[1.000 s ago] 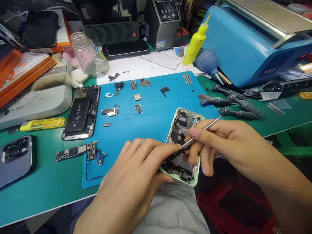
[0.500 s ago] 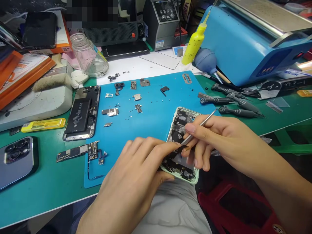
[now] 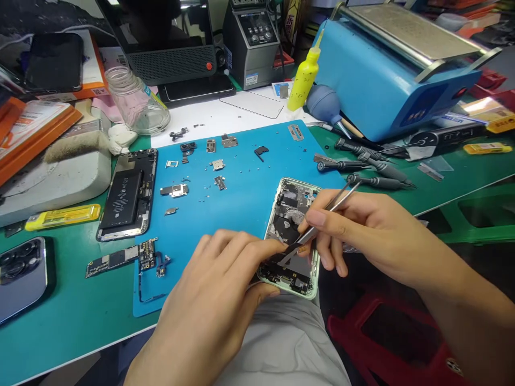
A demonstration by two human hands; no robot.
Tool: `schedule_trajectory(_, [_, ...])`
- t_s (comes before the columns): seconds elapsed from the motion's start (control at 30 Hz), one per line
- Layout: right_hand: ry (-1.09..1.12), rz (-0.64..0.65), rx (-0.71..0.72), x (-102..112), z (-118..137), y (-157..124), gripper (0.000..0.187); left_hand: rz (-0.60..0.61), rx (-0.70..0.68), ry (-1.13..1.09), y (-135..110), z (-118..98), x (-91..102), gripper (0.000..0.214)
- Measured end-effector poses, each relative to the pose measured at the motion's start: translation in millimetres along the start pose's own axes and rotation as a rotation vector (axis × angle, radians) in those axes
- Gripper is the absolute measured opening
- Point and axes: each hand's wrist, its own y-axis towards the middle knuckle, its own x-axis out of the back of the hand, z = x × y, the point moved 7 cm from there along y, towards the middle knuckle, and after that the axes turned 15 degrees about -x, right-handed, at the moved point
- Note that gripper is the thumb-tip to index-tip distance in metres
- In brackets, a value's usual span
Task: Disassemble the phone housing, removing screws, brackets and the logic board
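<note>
A pale green phone housing (image 3: 290,214), opened and gutted, lies at the near right edge of the blue mat (image 3: 241,187). My left hand (image 3: 217,300) grips its lower left side, thumb under the edge and fingers pressed on the inside. My right hand (image 3: 362,230) pinches metal tweezers (image 3: 322,217), whose tips reach into the housing by my left fingertips. Whether the tips hold anything is too small to tell.
Small metal parts and screws are scattered over the mat. A second phone with its battery (image 3: 126,195) and a logic board (image 3: 120,258) lie left. Screwdrivers (image 3: 362,166), a yellow bottle (image 3: 303,80), a blue machine (image 3: 402,69) and a glass jar (image 3: 134,99) ring the mat.
The view has shifted a little, sliding everything left. My right hand has drawn slightly left with the tweezers, their tips staying in the housing. My left hand keeps its grip.
</note>
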Motion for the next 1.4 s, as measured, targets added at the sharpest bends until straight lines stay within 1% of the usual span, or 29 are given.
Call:
schedule_trajectory(0.07, [-0.031, -0.059, 0.055, 4.0, 1.9, -5.9, 0.040, -0.004, -0.005, 0.005, -1.1, 0.9, 1.4, 0.047])
schedule_trajectory(0.13, [-0.068, -0.181, 0.152, 13.7, 5.6, -14.1, 0.039, -0.013, -0.012, 0.000, -1.7, 1.9, 3.9, 0.046])
schedule_trajectory(0.2, [-0.030, -0.297, 0.237, 26.0, 7.2, -21.3, 0.041, -0.012, -0.027, -0.028, -1.6, 1.8, 5.4, 0.046])
schedule_trajectory(0.23, [0.016, -0.332, 0.262, 31.4, 6.2, -22.9, 0.044, -0.002, -0.034, -0.052, -1.3, 1.2, 4.9, 0.044])
schedule_trajectory(0.27, [0.068, -0.345, 0.270, 35.3, 3.9, -22.6, 0.046, 0.004, -0.032, -0.077, -1.1, 0.7, 4.1, 0.041])
schedule_trajectory(0.33, [0.138, -0.344, 0.273, 39.0, -1.7, -18.6, 0.050, -0.025, 0.011, -0.111, -0.5, 0.9, 3.6, 0.029])
schedule_trajectory(0.4, [0.145, -0.361, 0.284, 39.9, -6.1, -14.0, 0.052, -0.088, 0.068, -0.116, 0.3, 0.9, 3.9, 0.020])
schedule_trajectory(0.47, [0.138, -0.379, 0.287, 39.9, -9.3, -10.5, 0.051, -0.134, 0.102, -0.105, 2.2, -0.7, 3.5, 0.019])
schedule_trajectory(0.67, [0.104, -0.289, 0.256, 38.2, -9.6, -7.8, 0.055, -0.134, 0.121, -0.139, 9.5, -2.4, 3.6, 0.011])
schedule_trajectory(0.8, [0.069, -0.261, 0.227, 36.8, -11.9, -9.6, 0.049, -0.102, 0.097, -0.186, 11.1, 0.3, 4.3, 0.014])
schedule_trajectory(0.97, [0.048, -0.245, 0.192, 29.6, -12.5, -13.8, 0.040, -0.084, 0.099, -0.221, 11.1, 3.7, 3.5, 0.011])
schedule_trajectory(1.17, [0.068, -0.169, 0.120, 17.6, -12.2, -12.8, 0.039, -0.048, 0.089, -0.206, 7.2, 4.4, 3.1, 0.010])
schedule_trajectory(1.27, [0.077, -0.133, 0.091, 14.6, -12.2, -9.3, 0.041, 0.013, 0.057, -0.142, 4.1, 5.4, -1.1, 0.050])
schedule_trajectory(1.3, [0.075, -0.117, 0.079, 13.5, -12.0, -8.3, 0.042, 0.027, 0.049, -0.117, 3.6, 6.3, -2.7, 0.056])
schedule_trajectory(1.33, [0.073, -0.093, 0.064, 11.8, -12.0, -7.5, 0.042, 0.036, 0.042, -0.096, 3.5, 7.2, -4.1, 0.057])
schedule_trajectory(1.4, [0.072, -0.053, 0.045, 8.7, -11.4, -7.6, 0.041, 0.039, 0.036, -0.075, 4.5, 8.3, -6.0, 0.049])
